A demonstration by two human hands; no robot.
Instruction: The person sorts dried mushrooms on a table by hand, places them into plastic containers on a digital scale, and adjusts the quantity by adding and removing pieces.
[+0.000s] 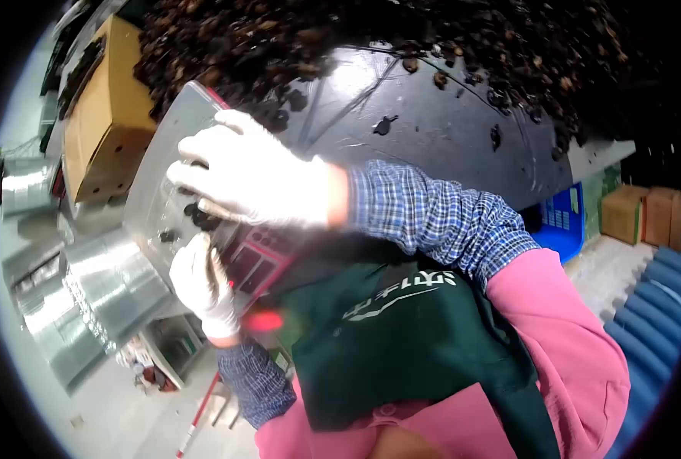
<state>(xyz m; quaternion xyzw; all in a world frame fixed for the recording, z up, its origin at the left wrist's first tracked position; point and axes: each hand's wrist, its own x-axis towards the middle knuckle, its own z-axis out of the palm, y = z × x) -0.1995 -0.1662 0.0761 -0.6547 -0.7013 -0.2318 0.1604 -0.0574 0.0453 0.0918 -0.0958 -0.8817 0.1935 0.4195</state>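
Observation:
My right hand [249, 172], in a white glove, reaches in over a scale with a pale, see-through top plate [157, 187] and a red-edged keypad and display panel [252, 264]. Its fingers are bent but apart, just above several dark, fungus-like pieces [200, 216] on the plate. Below it, at the plate's near edge, my left hand [205, 287], also gloved, has its fingers curled close to the thumb. Whatever lies between them is hidden. One small dark piece [167, 236] lies farther left on the plate.
A large heap of dark brown pieces [264, 34] covers the back of the black table surface [432, 122], with stray bits nearer. A cardboard box [107, 115] stands left, rolls of clear film [115, 287] below it. A blue crate [562, 222] and brown boxes [623, 214] are at right.

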